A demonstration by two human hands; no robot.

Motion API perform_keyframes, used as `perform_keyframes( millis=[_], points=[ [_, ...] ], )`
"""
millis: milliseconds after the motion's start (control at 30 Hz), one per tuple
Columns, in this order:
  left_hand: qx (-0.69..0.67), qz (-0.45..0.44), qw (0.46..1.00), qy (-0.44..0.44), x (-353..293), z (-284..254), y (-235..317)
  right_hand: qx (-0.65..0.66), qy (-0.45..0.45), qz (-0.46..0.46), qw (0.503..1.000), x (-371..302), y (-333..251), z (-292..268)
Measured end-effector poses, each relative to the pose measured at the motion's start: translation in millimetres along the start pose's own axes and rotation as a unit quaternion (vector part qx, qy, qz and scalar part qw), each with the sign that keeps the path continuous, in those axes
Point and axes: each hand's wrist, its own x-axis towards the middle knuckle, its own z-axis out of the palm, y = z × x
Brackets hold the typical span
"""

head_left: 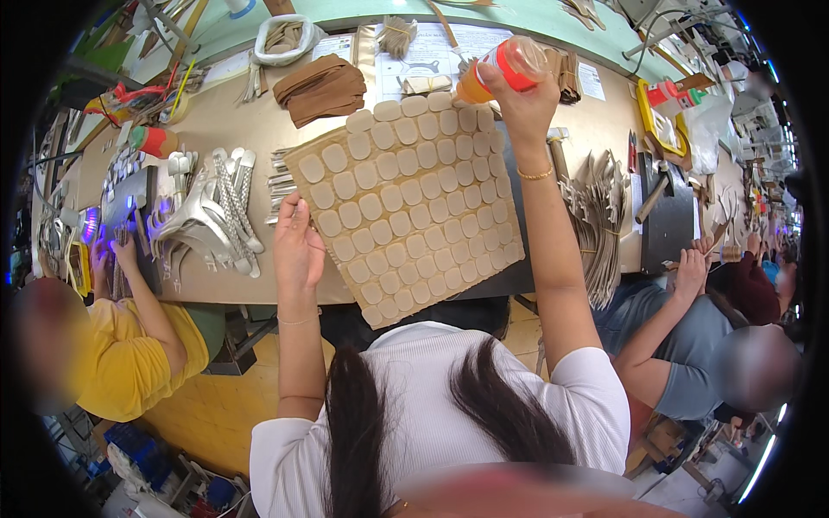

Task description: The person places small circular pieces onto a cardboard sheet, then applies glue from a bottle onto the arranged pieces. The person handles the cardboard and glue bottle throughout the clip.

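My right hand [528, 108] is wrapped round a bottle [509, 67] with a red label and an orange end. The bottle is tilted, its orange end pointing down and left over the top edge of a tan sheet [410, 160]. Rows of rounded beige pads [393, 198] cover this sheet, which lies askew in front of me and reaches past the near table edge. Beside the sheet's left edge is my left hand [298, 246], its fingers curled and pressed together. What they hold, if anything, is too small to make out.
Brown strips [321, 89] lie behind the sheet, near a white bag [285, 39]. Silvery strap-like pieces [211, 211] lie left; bundled grey-beige strips [596, 220] lie right. A hammer [654, 198] rests on a black board farther right. Co-workers sit on both sides.
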Motion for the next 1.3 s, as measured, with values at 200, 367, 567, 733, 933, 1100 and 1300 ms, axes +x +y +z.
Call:
perform_keyframes(
  millis=[200,367,567,733,933,1100,1300],
  points=[
    [-0.001,0.005,1.000,-0.002,0.3,-2.3,-0.8,-0.004,-0.016,-0.002,1.000,-1.7,2.1,-0.1],
    [0.007,-0.007,1.000,0.010,0.9,-3.4,-0.3,0.028,0.034,-0.019,0.999,1.5,3.9,6.8],
    [0.007,-0.001,1.000,0.002,0.4,-1.8,0.0,0.072,0.053,-0.016,0.996,3.7,-3.9,7.7],
    [0.000,-0.002,1.000,0.003,1.1,-1.1,-0.6,0.065,0.020,0.015,0.998,-2.3,-5.6,13.0],
    [0.002,-0.001,1.000,0.005,0.6,-0.9,0.1,0.067,0.007,-0.008,0.998,-1.5,-5.9,16.2],
    [0.004,-0.003,1.000,0.012,1.1,-1.0,-0.6,0.057,0.001,-0.017,0.998,-1.7,-8.9,16.2],
    [0.009,-0.002,1.000,0.011,1.1,-0.3,-0.4,0.041,0.003,-0.021,0.999,-1.6,-5.9,17.4]
  ],
)
